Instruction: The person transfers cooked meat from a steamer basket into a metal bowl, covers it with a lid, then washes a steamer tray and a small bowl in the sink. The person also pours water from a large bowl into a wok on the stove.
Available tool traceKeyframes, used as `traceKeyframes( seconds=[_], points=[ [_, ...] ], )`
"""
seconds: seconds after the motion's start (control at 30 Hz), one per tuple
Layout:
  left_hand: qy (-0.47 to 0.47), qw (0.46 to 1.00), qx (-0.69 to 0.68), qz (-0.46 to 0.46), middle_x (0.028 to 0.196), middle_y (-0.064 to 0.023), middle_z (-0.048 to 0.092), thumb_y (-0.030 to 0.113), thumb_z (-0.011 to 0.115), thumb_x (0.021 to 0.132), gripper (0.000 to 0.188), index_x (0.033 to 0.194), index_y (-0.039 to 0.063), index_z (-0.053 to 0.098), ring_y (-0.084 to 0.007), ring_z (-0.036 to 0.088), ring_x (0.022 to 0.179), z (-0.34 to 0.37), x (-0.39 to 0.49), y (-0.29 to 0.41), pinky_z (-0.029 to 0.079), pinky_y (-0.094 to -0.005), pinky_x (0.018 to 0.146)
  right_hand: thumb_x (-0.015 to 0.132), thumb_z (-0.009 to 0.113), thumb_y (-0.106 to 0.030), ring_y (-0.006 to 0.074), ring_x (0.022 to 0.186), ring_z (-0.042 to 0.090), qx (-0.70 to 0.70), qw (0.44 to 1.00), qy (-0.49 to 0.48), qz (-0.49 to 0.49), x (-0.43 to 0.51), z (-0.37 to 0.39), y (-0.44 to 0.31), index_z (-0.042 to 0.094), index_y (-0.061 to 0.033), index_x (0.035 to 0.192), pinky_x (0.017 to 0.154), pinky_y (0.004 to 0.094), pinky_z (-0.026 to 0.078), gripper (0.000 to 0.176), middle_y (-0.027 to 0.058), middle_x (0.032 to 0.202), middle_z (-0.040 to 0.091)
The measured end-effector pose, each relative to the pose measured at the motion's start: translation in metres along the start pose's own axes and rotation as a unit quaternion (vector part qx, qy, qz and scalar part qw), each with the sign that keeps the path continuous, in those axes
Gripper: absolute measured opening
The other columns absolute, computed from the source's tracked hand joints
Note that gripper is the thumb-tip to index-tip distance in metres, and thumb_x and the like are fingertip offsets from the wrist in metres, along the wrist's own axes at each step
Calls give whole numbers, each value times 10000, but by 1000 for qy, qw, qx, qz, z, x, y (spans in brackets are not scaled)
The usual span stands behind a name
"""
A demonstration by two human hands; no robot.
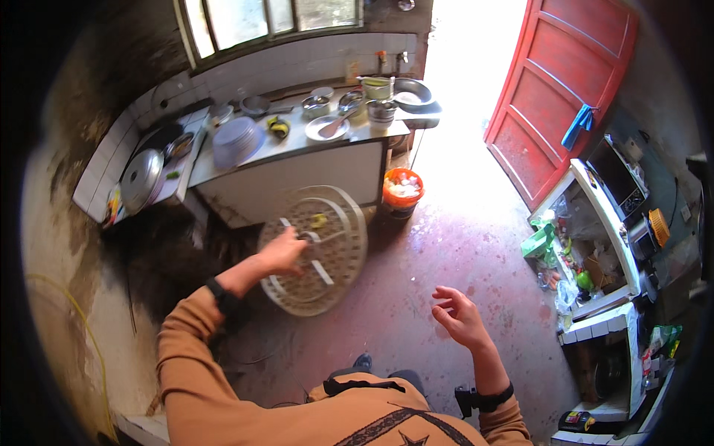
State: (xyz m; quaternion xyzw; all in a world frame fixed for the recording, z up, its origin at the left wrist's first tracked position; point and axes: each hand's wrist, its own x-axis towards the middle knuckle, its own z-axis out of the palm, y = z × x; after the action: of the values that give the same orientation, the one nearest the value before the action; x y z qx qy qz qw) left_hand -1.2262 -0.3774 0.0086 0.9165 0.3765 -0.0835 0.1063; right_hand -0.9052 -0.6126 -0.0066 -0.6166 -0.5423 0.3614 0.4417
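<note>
My left hand [283,251] grips the middle of a large round perforated tray [348,262], by a part that the fingers mostly hide. The tray is blurred and held up off the floor, its flat face tilted toward me. Pale strips show on its face, and a small yellow-green piece [319,221] lies near the hand. My right hand [460,318] hangs in the air over the floor, holding nothing, its fingers loosely curled and apart.
Ahead stands a counter [290,159] with bowls, pans and a stack of purple basins [236,140]. Beside it sits an orange bucket [403,188]. A large silver lid [142,175] is at left. The red door [558,95] stands open; a white-framed cabinet [608,301] flanks me at right.
</note>
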Motion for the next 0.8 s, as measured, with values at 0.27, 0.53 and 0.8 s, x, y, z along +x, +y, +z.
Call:
traceKeyframes(
  seconds=[0.27, 0.53, 0.8],
  points=[
    [45, 982, 33, 182, 939, -219, 454, 168, 760, 478, 525, 954, 94, 553, -349, 456, 916, -45, 307, 106, 426, -396, 769, 820, 562, -181, 178, 906, 541, 278, 959, 47, 32, 198, -85, 63, 278, 17, 1225, 664, 297, 512, 533, 134, 1080, 498],
    [-65, 994, -13, 88, 874, -144, 568, 155, 694, 645, 388, 1007, 93, 570, -295, 540, 896, -109, 493, 122, 447, -373, 770, 809, 451, -8, 164, 697, 599, 415, 901, 68, 102, 398, -193, 124, 439, 19, 1011, 553, 296, 544, 205, 98, 882, 573],
    [450, 801, -355, -173, 1062, -158, 477, 84, 665, 673, 504, 1106, -15, 428, -244, 489, 973, -79, 553, 75, 439, -340, 786, 783, 422, 41, 223, 793, 599, 491, 857, -6, 154, 583, -254, 193, 438, 38, 1053, 634, 355, 539, 270, 138, 943, 568]
  ],
)
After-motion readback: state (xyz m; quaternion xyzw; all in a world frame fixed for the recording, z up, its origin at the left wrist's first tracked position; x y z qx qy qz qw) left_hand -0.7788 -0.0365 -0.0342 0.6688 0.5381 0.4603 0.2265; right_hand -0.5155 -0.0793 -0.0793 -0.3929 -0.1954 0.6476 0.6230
